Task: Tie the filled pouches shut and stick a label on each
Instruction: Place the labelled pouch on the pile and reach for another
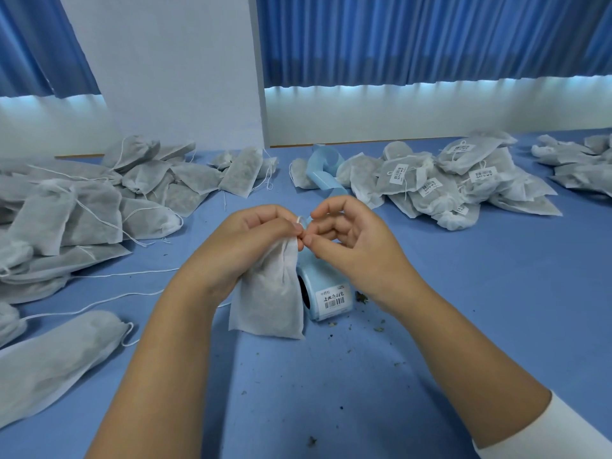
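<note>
left hand (261,233): curled round the gathered neck of 1 pouch (271,293), bottom edge on the blue table (331,376) | right hand (351,233): pinches drawstring (299,220) at that neck | label roll (326,299): just behind pouch | unlabelled pile (99,200) left; labelled pile (447,183) right

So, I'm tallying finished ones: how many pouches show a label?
5. All lie in the pile on the right: one pouch at its left, one on top, one at right, one mid-pile, one at the front. More labels may be hidden.
</note>
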Tool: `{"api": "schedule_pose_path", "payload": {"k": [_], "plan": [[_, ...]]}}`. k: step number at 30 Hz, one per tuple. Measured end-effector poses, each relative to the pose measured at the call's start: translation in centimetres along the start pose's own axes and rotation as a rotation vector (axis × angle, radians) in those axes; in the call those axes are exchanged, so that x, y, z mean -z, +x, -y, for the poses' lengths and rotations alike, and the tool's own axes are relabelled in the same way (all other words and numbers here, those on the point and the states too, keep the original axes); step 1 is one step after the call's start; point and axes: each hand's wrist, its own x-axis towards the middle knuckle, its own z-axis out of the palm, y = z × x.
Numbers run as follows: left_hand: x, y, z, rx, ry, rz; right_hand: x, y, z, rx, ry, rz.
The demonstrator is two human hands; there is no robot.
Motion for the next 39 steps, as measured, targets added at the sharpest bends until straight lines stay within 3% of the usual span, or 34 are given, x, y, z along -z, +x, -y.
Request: {"api": "schedule_pose_path", "payload": {"k": [8,19,26,30,34,39], "plan": [[0.1,0.6,0.9,-0.055,0.172,-0.102,0.0,-0.1,0.2,-0.007,-0.136,0.037],[-0.1,1.0,1.1,0.028,0.192,-0.134,-0.1,-0.1,0.1,-0.032,-0.002,-0.022],[0.0,1.1,1.2,0.041,0.225,-0.135,-0.5,-0.4,-0.1,0.273,-0.462,-0.11],[0.0,1.0,1.2,0.041,0.248,-0.12,-0.4,-0.5,-0.5,0.362,-0.603,-0.097],[0.0,1.0,1.2,0.041,0.266,-0.108,-0.3,-0.7,-0.8,0.366,-0.685,-0.062],[0.1,1.2,1.4,0.065,0.288,-0.133,-0.2,-0.6,-0.8,0.23,-0.593,-0.112]]}}
